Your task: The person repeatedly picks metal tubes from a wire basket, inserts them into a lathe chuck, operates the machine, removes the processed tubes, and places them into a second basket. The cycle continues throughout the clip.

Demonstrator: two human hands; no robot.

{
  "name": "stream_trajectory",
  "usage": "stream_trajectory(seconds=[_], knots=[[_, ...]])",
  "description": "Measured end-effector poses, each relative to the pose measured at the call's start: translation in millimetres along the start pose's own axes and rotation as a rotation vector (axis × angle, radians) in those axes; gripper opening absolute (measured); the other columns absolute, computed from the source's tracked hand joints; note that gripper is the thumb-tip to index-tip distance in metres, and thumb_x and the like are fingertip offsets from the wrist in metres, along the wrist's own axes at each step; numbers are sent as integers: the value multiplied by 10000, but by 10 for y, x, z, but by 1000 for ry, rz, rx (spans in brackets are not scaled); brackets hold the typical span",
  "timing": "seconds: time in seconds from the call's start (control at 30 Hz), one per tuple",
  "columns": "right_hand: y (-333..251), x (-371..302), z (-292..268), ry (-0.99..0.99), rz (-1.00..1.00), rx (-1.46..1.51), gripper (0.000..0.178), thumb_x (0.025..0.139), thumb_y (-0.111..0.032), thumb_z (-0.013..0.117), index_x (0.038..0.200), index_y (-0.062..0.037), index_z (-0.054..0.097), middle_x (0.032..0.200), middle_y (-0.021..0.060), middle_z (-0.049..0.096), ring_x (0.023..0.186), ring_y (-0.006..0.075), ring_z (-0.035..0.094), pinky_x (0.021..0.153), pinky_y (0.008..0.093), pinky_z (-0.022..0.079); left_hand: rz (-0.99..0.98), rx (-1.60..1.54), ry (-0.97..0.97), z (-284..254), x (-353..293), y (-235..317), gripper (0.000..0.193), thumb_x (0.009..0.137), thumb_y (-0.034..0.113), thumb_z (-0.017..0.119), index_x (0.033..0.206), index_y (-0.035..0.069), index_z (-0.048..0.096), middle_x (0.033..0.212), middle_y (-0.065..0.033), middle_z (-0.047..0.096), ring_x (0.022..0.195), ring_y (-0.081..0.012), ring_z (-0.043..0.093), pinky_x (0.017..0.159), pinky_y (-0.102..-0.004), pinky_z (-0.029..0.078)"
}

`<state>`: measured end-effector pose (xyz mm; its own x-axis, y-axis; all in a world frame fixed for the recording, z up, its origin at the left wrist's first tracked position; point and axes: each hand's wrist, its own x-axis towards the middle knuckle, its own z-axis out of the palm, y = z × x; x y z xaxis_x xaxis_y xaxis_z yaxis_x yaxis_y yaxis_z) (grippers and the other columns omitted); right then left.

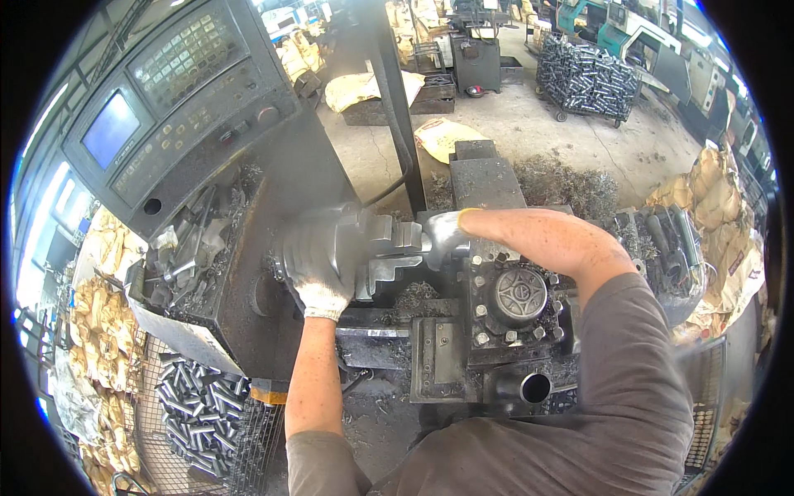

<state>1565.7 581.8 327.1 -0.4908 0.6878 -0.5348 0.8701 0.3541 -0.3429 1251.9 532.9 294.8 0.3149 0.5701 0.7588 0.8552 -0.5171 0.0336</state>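
My left hand [313, 263], in a pale work glove, lies over the side of a lathe chuck [351, 240]. Its fingers look stretched along the dark metal, though haze blurs their tips. Stepped jaws [405, 235] stick out from the chuck toward the right. Just beyond them, my right hand [447, 236], gloved too, is closed round a short metal bar [426, 242] whose end sits at the jaws. The palm and most of the bar are hidden by the glove. Right of that hand stands the tool turret [519, 296] with a round embossed cap and several bolts.
A control panel [165, 99] with a lit screen leans at upper left. Below it, a tray [178, 318] holds tools and chips. Metal pieces [198, 413] fill a wire basket at lower left. Shavings [562, 188] heap behind the turret. A loaded cart [587, 78] stands farther back.
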Motion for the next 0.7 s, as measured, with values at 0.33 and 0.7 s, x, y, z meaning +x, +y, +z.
stream_trajectory(seconds=[0.33, 0.7], knots=[[727, -1649, 720, 1031, 185, 159, 771, 720, -323, 892, 1371, -30, 602, 1071, 213, 777, 909, 355, 787, 822, 426, 647, 34, 26, 33, -96, 30, 34, 764, 712, 198, 772, 1418, -10, 567, 1448, -287, 574, 1414, -509, 483, 1256, -620, 312], [-1098, -2495, 1014, 1588, -273, 193, 815, 678, -246, 1018, 1350, -51, 599, 1146, 138, 761, 961, 296, 787, 867, 389, 636, -137, -461, -264, -648, 28, 270, 838, 832, 286, 869, 1519, -14, 497, 1478, -302, 553, 1367, -456, 556, 1188, -579, 403]])
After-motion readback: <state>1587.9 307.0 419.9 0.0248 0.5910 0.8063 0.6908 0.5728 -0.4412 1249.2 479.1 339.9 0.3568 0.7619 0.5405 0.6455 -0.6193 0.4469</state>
